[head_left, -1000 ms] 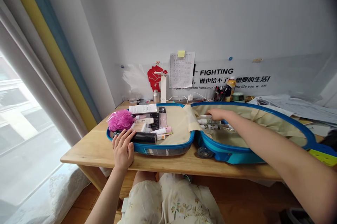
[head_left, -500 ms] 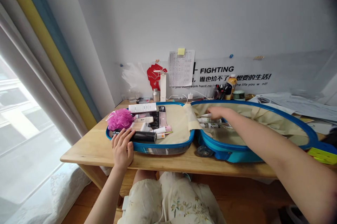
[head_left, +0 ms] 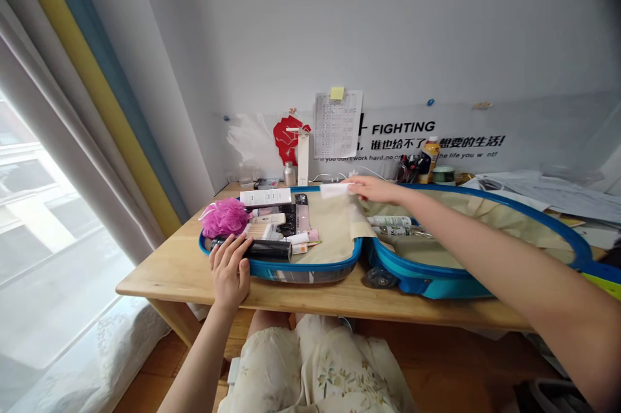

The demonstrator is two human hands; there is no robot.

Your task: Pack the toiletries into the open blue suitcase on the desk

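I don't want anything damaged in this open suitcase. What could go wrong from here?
The right hand holds a white item by one end, so it might slip. The pink bath puff overlaps the blue rim and could be pinched if the suitcase closes. The black cylinder under the left hand looks round, so it might roll if released.

Clock positions from the centre of view. Worktop (head_left: 167, 264) (8 o'clock): smooth pale wood. Case rim (head_left: 303, 267) (6): glossy blue plastic. Lining (head_left: 330, 222) (5): matt, creased cloth. Puff (head_left: 224, 217) (8, nearer in): rough mesh. Cylinder (head_left: 269, 250) (7): smooth, glossy black. Flask (head_left: 290, 174) (9): metallic sheen. Sheet (head_left: 337, 131) (1): matt paper. Banner (head_left: 470, 120) (2): shiny, clear plastic film. Curtain (head_left: 80, 86) (10): matt cloth.
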